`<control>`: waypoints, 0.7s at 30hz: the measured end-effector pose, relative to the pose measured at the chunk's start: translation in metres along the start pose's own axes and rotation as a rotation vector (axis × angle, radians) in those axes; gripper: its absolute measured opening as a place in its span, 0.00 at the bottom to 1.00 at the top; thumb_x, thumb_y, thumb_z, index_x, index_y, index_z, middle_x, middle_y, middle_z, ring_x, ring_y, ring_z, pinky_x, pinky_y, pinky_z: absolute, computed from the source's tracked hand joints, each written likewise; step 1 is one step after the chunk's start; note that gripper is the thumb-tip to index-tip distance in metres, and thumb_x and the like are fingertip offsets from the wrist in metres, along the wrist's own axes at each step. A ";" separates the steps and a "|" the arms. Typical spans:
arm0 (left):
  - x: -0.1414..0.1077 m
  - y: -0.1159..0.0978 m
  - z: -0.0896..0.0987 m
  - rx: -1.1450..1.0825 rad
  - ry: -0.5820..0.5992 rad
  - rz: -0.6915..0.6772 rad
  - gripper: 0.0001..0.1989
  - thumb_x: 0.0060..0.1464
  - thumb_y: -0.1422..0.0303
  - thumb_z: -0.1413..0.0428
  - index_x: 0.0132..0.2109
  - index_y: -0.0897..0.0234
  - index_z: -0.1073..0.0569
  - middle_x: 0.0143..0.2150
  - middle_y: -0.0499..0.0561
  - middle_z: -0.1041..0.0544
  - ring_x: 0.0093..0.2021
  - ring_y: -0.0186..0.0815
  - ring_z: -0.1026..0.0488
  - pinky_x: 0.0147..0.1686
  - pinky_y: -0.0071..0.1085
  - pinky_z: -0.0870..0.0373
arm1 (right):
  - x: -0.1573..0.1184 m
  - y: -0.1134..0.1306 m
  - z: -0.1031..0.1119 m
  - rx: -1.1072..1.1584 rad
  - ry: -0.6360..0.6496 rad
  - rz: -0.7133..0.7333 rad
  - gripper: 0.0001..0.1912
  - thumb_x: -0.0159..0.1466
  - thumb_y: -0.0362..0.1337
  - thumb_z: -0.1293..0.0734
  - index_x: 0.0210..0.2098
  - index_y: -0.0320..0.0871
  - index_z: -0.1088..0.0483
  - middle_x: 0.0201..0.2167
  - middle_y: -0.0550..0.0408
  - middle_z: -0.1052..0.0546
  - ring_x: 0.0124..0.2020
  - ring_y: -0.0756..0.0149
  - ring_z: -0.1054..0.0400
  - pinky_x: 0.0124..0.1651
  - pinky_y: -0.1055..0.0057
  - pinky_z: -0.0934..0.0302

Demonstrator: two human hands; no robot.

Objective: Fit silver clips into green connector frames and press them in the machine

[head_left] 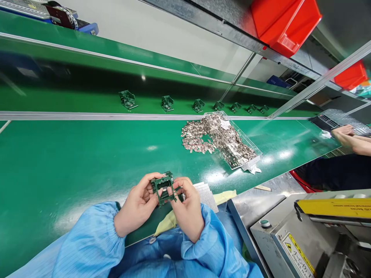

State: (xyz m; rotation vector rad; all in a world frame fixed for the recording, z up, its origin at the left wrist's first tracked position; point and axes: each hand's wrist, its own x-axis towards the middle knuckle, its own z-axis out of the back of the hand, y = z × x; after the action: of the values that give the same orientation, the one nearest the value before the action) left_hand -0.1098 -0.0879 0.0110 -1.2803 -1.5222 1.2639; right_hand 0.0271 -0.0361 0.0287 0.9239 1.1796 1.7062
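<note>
A green plastic frame (164, 181) with an open middle is held up over the near edge of the table. My left hand (138, 202) grips its left side between thumb and fingers. On its right side, my right hand (187, 208) closes with thumb and fingertips; whether a small part is also pinched there I cannot make out. Past my hands, a clear plastic tray (246, 141) lies heaped with small metal pieces (193, 135), many spilled onto the table at its left. Close by my right wrist lies a light gridded tray (205, 195) over yellow cloth (224, 197).
Several similar green frames (167, 103) stand in a row on the green conveyor belt (72, 100) behind the table's rail. A metal machine (278, 231) with a warning label stands at the right. Red bins (285, 25) hang overhead. Another person's hands (352, 139) are at far right.
</note>
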 end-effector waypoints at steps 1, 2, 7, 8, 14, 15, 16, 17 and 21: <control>0.000 0.000 0.000 0.008 -0.003 0.005 0.14 0.57 0.65 0.44 0.50 0.60 0.35 0.36 0.48 0.27 0.32 0.32 0.27 0.33 0.25 0.28 | 0.000 -0.001 -0.001 0.056 0.014 -0.038 0.04 0.62 0.36 0.35 0.30 0.44 0.33 0.36 0.54 0.30 0.34 0.65 0.33 0.34 0.70 0.37; 0.000 -0.001 0.000 0.017 -0.005 0.010 0.14 0.57 0.65 0.44 0.50 0.60 0.35 0.35 0.48 0.27 0.32 0.31 0.28 0.32 0.25 0.28 | 0.000 -0.001 -0.002 0.118 0.028 -0.078 0.04 0.61 0.36 0.34 0.30 0.44 0.33 0.35 0.55 0.30 0.31 0.67 0.33 0.31 0.72 0.38; 0.000 -0.002 0.000 0.053 -0.035 0.028 0.14 0.56 0.67 0.44 0.49 0.61 0.35 0.33 0.47 0.27 0.29 0.30 0.28 0.31 0.25 0.29 | 0.002 0.001 -0.006 0.356 0.041 -0.220 0.10 0.55 0.39 0.29 0.28 0.44 0.35 0.31 0.57 0.29 0.25 0.70 0.32 0.26 0.74 0.37; -0.001 -0.003 0.000 0.058 -0.039 0.028 0.14 0.56 0.67 0.44 0.49 0.61 0.35 0.33 0.46 0.27 0.29 0.30 0.29 0.30 0.24 0.29 | 0.003 0.001 -0.007 0.379 0.034 -0.237 0.11 0.53 0.39 0.28 0.27 0.44 0.35 0.29 0.58 0.29 0.25 0.70 0.32 0.26 0.74 0.37; -0.002 -0.005 -0.002 0.069 -0.071 0.012 0.14 0.54 0.66 0.43 0.47 0.62 0.34 0.32 0.46 0.29 0.26 0.29 0.30 0.27 0.23 0.29 | 0.003 0.003 -0.011 0.478 0.002 -0.292 0.13 0.49 0.38 0.25 0.24 0.43 0.35 0.20 0.61 0.30 0.20 0.71 0.35 0.23 0.76 0.40; -0.002 -0.005 -0.002 0.069 -0.071 0.006 0.14 0.54 0.66 0.43 0.47 0.63 0.34 0.32 0.46 0.29 0.25 0.28 0.30 0.27 0.24 0.29 | 0.003 0.004 -0.011 0.487 -0.002 -0.300 0.14 0.48 0.38 0.25 0.23 0.43 0.35 0.19 0.61 0.30 0.19 0.72 0.36 0.22 0.77 0.41; -0.003 -0.006 -0.003 0.067 -0.067 -0.001 0.14 0.54 0.66 0.43 0.47 0.63 0.35 0.31 0.46 0.29 0.25 0.28 0.31 0.26 0.24 0.29 | 0.003 0.006 -0.011 0.492 -0.003 -0.310 0.15 0.47 0.38 0.24 0.22 0.43 0.35 0.18 0.62 0.31 0.19 0.72 0.37 0.21 0.78 0.42; -0.004 -0.006 -0.003 0.067 -0.061 -0.007 0.14 0.54 0.67 0.43 0.47 0.63 0.35 0.31 0.46 0.29 0.24 0.28 0.31 0.25 0.24 0.29 | 0.002 0.007 -0.010 0.496 -0.004 -0.317 0.15 0.47 0.38 0.24 0.22 0.43 0.36 0.17 0.62 0.31 0.18 0.72 0.37 0.20 0.78 0.44; -0.007 -0.005 -0.004 0.100 -0.033 -0.033 0.14 0.54 0.68 0.43 0.47 0.63 0.35 0.31 0.45 0.28 0.24 0.27 0.31 0.26 0.23 0.29 | -0.004 0.007 -0.006 0.510 -0.003 -0.305 0.14 0.48 0.38 0.25 0.22 0.44 0.36 0.16 0.61 0.30 0.19 0.71 0.36 0.20 0.78 0.43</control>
State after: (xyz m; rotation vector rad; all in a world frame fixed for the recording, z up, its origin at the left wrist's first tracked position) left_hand -0.1060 -0.0942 0.0173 -1.1709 -1.4786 1.3289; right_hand 0.0216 -0.0431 0.0330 0.9771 1.7001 1.1797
